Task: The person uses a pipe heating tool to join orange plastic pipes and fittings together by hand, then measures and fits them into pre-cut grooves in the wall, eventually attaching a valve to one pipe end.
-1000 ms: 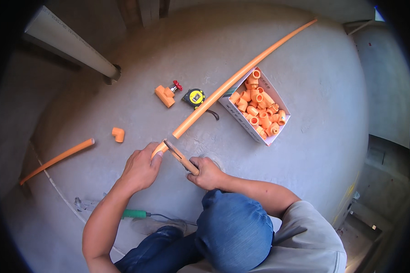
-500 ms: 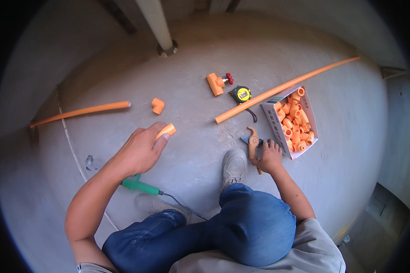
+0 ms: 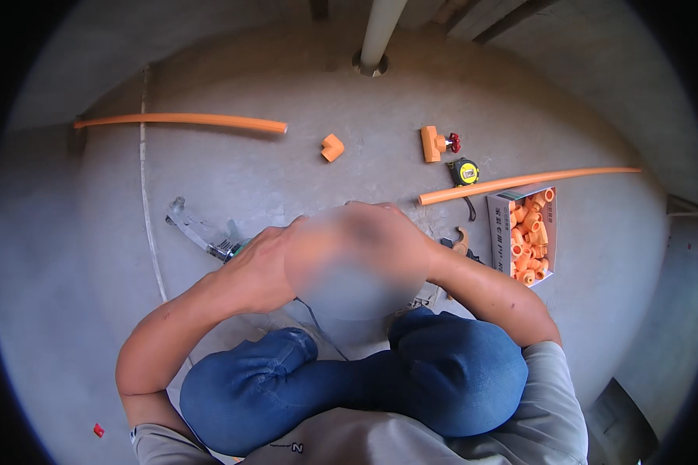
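Both of my hands meet in front of my knees, where a round blurred patch covers their fingers. My left hand point(image 3: 264, 271) is curled in toward the patch; an orange smear beside its fingers matches the short orange pipe piece it held earlier. My right hand point(image 3: 407, 232) reaches in from the other side, its fingers lost in the blur. Just beyond the right wrist, a pipe cutter point(image 3: 461, 242) with tan handles lies on the floor, partly hidden. Behind my left hand a green corded tool point(image 3: 241, 249) with a metal front part is mostly covered.
An orange elbow fitting point(image 3: 332, 147), an orange valve point(image 3: 431, 145) with a red handle and a tape measure point(image 3: 464, 172) lie ahead. Long orange pipes rest at left point(image 3: 202, 119) and right point(image 3: 520, 183). A box point(image 3: 501, 232) of orange fittings stands right. A vertical pipe point(image 3: 381, 35) meets the floor.
My right hand has left the pipe cutter and come in to the middle beside my left hand. The view has shifted, so floor things appear farther right and the left pipe higher.
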{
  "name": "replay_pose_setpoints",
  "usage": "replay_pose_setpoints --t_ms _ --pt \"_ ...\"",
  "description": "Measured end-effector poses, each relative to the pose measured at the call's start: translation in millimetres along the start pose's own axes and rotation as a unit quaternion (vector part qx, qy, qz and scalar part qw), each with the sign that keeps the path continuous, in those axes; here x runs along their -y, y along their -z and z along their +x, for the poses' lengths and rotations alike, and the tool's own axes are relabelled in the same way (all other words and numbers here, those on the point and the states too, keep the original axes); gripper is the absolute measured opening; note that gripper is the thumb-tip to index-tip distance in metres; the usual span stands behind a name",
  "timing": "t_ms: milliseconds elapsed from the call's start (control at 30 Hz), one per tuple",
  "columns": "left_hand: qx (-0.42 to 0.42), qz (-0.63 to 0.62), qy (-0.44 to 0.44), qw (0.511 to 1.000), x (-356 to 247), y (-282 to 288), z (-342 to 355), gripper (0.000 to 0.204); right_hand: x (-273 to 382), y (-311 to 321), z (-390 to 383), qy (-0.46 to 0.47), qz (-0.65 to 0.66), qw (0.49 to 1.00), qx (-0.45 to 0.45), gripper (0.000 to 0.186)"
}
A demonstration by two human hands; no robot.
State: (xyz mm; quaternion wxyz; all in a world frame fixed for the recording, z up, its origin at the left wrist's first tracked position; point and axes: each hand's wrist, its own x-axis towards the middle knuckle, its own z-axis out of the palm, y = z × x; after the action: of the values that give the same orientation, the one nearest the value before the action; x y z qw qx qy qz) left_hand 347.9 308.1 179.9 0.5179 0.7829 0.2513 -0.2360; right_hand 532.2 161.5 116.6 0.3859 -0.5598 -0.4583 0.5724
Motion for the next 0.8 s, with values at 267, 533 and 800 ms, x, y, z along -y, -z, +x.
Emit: replay_pose_setpoints --t_ms 267,533,800 --pt "-0.138 0.257 -0.044 0.956 75 -33 0 0.024 -105 77 14 -0.153 -0.194 0.948 -0.2 0.027" --pt "-0.134 0.309 -0.049 0.94 90 -28 -7 0.016 -230 160 -2 -0.384 -0.133 0.831 -0.38 0.054" --pt "-0.13 0.291 -0.029 0.947 104 -26 -12 0.015 -242 154 6 -0.403 -0.235 0.775 -0.426 0.064"
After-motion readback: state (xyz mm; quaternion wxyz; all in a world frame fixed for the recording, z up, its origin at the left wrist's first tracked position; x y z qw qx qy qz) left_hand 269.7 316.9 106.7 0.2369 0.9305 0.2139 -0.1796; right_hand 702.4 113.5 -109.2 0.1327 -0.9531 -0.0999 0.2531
